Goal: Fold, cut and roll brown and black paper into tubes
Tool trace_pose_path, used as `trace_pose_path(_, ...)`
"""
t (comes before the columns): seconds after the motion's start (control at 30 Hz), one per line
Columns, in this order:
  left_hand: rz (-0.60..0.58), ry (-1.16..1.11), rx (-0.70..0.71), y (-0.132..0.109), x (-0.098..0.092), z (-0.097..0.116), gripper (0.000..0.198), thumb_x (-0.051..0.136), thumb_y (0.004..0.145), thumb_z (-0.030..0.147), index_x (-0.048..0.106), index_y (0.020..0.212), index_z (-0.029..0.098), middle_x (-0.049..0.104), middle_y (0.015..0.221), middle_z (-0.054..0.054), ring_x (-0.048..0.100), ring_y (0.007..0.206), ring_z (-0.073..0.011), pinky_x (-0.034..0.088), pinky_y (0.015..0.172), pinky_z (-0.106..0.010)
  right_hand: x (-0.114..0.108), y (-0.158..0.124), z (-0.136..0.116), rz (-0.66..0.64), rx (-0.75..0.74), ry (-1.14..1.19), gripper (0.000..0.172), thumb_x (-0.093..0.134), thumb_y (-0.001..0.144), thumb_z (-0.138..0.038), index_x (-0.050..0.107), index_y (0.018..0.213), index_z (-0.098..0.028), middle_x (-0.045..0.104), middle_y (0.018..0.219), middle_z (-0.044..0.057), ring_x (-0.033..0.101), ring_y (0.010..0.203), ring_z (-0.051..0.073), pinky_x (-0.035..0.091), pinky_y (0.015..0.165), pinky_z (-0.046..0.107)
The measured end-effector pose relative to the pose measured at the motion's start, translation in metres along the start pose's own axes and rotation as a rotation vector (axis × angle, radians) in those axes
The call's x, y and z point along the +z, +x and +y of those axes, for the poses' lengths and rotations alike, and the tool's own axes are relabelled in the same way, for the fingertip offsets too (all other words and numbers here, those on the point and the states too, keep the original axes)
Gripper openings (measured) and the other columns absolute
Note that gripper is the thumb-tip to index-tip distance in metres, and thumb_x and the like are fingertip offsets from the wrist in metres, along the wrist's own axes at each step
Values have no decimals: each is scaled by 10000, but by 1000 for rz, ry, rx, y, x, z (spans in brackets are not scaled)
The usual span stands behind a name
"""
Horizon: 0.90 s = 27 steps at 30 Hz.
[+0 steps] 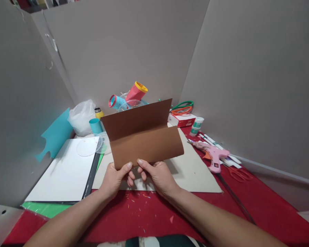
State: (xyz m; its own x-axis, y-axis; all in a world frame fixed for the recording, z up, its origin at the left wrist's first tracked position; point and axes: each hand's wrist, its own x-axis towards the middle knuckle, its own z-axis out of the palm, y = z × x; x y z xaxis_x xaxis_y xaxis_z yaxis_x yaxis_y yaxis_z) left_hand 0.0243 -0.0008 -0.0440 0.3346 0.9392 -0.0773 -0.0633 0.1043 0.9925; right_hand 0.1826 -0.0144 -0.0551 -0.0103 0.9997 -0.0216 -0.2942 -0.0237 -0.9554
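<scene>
Here's the brown sheet [147,145], front and centre, up in the air above the pale board [201,171] on the red-covered table [113,219]. The left hand [115,179] has the near edge pinched between thumb and fingers, and just beside it the right hand [158,175] grips that same edge, thumb on top, the two thumb tips close together. And look at the shape of it: bent along its length, the far part standing up behind, the near part curving down towards the thumbs!

Over on the right, the pink glue gun [215,157] lies near the board's edge, red-handled scissors [238,175] just beyond, with two small tubs [196,126] stacked beside a red and white box [185,120]. Across to the left, a white sheet [64,171] lies flat, a blue sheet [57,135] leans on the wall [20,103], and a plastic bag [82,118] sits behind. At the back, a red tube [135,94] with a yellow rim tilts upward.
</scene>
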Motion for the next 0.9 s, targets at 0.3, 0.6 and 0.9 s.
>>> trace_pose_path(0.3,-74,-199,23,1,11,-4,268,694,825,368,701,783,104,685,714,-49,581,518,-93,457,514,-200,4,0,-1,-39,-3,155,426,724,755,-487,627,492,-166,552,438,-7,535,432,133,424,516,274)
trace_pose_path(0.6,-27,-131,62,2,6,-7,323,686,829,370,665,646,104,663,627,-54,576,490,-103,465,512,-212,0,2,3,-103,32,75,454,713,733,-556,603,498,-183,609,488,21,575,471,158,463,545,299)
trace_pose_path(0.9,29,-98,60,0,6,-8,310,710,803,388,665,664,114,646,609,-31,575,466,-99,458,492,-207,0,2,2,-104,20,70,439,709,754,-536,622,511,-182,565,438,-5,552,444,149,441,551,294)
